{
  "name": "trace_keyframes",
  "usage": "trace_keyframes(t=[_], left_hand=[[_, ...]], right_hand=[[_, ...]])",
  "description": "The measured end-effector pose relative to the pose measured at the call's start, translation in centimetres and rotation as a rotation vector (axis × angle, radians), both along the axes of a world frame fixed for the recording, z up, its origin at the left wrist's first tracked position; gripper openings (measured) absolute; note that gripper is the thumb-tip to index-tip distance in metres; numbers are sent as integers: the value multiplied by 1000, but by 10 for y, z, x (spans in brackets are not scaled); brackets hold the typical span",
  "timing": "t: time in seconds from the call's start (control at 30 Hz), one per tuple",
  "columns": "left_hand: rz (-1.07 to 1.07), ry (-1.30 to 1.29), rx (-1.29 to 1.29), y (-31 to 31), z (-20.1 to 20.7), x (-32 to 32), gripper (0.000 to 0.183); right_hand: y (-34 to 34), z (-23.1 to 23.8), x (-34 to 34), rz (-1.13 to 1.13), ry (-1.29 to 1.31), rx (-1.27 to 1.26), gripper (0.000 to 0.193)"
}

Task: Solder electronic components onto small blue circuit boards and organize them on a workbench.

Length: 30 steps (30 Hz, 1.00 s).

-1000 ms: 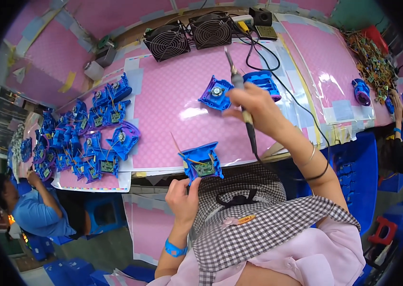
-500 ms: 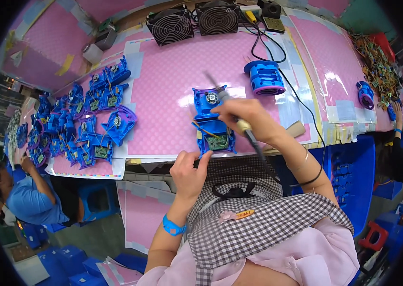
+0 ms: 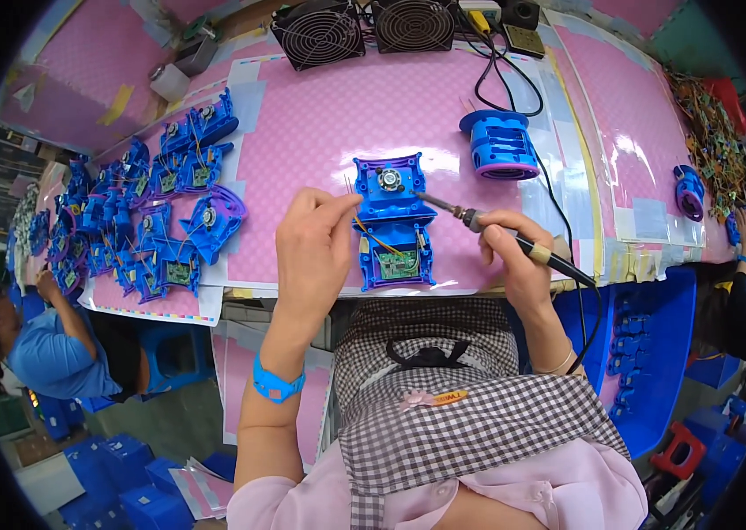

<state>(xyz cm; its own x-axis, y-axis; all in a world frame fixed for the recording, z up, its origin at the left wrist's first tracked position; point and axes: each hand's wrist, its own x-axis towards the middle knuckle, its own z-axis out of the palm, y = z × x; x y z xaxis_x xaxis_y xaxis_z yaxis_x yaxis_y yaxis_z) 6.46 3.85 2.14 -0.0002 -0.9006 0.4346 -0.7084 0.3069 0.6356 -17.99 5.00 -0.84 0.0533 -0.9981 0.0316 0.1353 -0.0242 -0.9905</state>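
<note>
In front of me an opened blue plastic housing [image 3: 389, 210] with purple edges lies on the table. Its far half carries a round speaker [image 3: 390, 180], and its near half a green circuit board [image 3: 398, 264] with wires. My left hand [image 3: 313, 252] is closed in a pinch on thin wires [image 3: 371, 237] at the housing's left side. A soldering iron [image 3: 514, 240] rests in the grip of my right hand [image 3: 519, 265], its tip pointing left, close to the right edge of the speaker half.
Several similar blue housings [image 3: 152, 221] crowd the table's left. A blue round unit [image 3: 501, 146] stands at right, beside the iron's cable [image 3: 558, 199]. Two fans [image 3: 320, 37] line the back. A blue bin [image 3: 655, 353] sits below right. Co-workers are at either side.
My right hand has drawn back to the right and nearer, turning the iron's tip leftward toward the speaker half. From the near edge, my left hand has risen to pinch the wires.
</note>
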Motion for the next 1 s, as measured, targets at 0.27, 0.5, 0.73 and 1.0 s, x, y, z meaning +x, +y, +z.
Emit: trace_keyframes(t=[0.27, 0.5, 0.73, 1.0], left_hand=[[1, 33, 115, -7, 2, -3, 11], [-3, 4, 99, -18, 0, -6, 10], [11, 36, 155, -19, 5, -9, 11], [-24, 34, 138, -21, 0, -9, 11]], right_hand=[[-8, 1, 12, 49, 20, 15, 25], [-15, 0, 17, 60, 48, 14, 24], [-16, 1, 17, 49, 43, 31, 24], [-12, 1, 20, 25, 48, 29, 25]])
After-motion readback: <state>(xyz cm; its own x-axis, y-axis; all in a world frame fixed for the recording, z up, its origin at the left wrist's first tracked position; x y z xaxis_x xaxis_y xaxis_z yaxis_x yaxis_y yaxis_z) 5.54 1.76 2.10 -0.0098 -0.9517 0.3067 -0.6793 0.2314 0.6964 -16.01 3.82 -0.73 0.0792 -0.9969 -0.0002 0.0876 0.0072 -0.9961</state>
